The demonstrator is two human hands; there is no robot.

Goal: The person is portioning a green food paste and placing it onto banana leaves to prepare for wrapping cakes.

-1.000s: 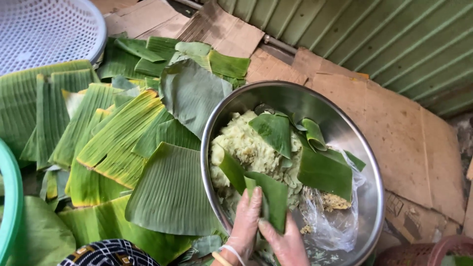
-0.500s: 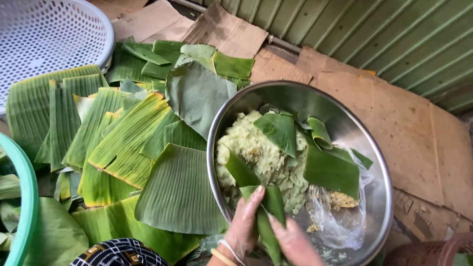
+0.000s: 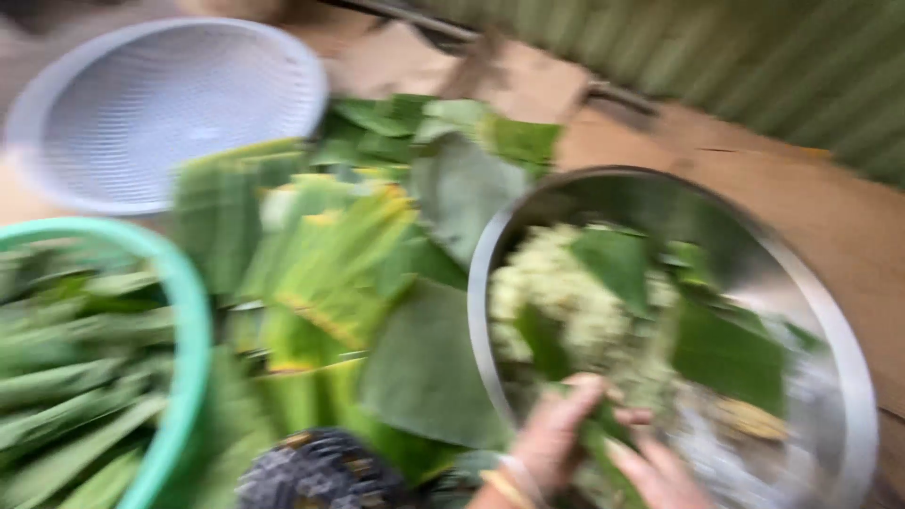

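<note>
The view is blurred by motion. A large metal bowl (image 3: 853, 377) holds pale yellowish sticky rice (image 3: 551, 287) and several green leaf pieces. At the bowl's near edge my left hand (image 3: 556, 434) curls over a narrow folded green leaf (image 3: 596, 443), a bangle on its wrist. My right hand (image 3: 660, 476) presses against the same leaf from the right. Both hands are low in the picture and partly cut off by the bottom edge.
A heap of banana leaves (image 3: 339, 264) lies left of the bowl. A white mesh basket (image 3: 160, 113) sits at the top left. A green basket (image 3: 189, 320) with long leaves is at the left. A dark patterned object (image 3: 320, 471) is at the bottom, on brown cardboard (image 3: 830, 217).
The camera has swung left, bringing the green basket further into view and blurring everything. My hands stay on the folded leaf at the bowl's near edge.
</note>
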